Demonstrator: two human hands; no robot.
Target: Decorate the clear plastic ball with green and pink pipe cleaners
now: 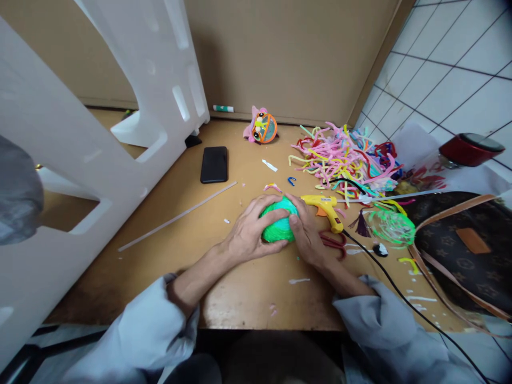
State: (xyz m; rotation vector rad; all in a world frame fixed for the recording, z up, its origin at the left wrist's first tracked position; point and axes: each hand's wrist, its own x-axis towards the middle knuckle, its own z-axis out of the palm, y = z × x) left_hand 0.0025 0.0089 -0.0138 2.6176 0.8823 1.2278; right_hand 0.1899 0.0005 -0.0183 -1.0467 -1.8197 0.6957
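Observation:
A round green ball [278, 230] with a shiny, ridged surface and a lighter turquoise patch on top sits between my two hands, above the table's middle. My left hand [251, 226] wraps its left side, with the thumb below and fingers across the top. Against the right side presses my right hand [307, 230], its fingers curved round the far edge. Parts of the ball are hidden by the fingers. Just right of my right hand lie a yellow glue gun [331, 209] and red-handled scissors [338, 241]. A small pink-and-white bent piece [272, 187] lies beyond the ball.
A heap of colourful pipe cleaners [340, 160] fills the back right, near a red-lidded jar [468, 149] and a brown bag [476, 240]. A black phone [214, 165], a clear glue stick [176, 217] and an orange-and-pink figure [262, 126] lie farther back. A black cord [394, 285] runs right.

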